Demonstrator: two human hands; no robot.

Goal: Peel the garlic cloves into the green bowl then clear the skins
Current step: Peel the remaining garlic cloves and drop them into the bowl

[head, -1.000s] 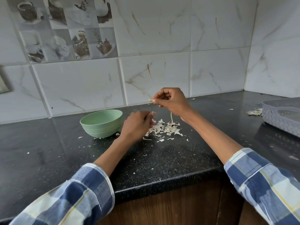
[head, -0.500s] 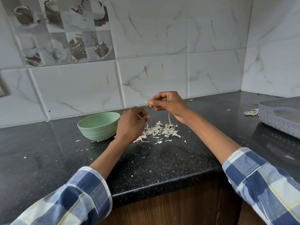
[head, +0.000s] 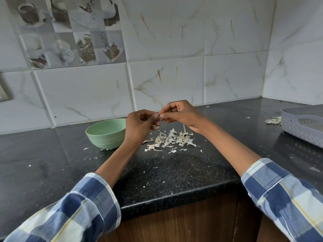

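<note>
My left hand (head: 139, 124) and my right hand (head: 181, 113) meet fingertip to fingertip above the black counter. Between their fingertips they pinch a small garlic clove (head: 158, 115), mostly hidden by the fingers. Below the hands lies a pile of pale garlic skins (head: 172, 140). The green bowl (head: 104, 132) stands on the counter just left of my left hand; its inside is not visible from here.
A grey plastic basket (head: 304, 125) sits at the right edge, with a small heap of skins (head: 272, 120) beside it. Tiny skin flakes are scattered over the black counter (head: 52, 154). A tiled wall rises behind, and the counter's front edge is close to me.
My left hand rose from the skin pile on the counter and joined my right hand. Both hands now pinch the clove together. The view shifted slightly.
</note>
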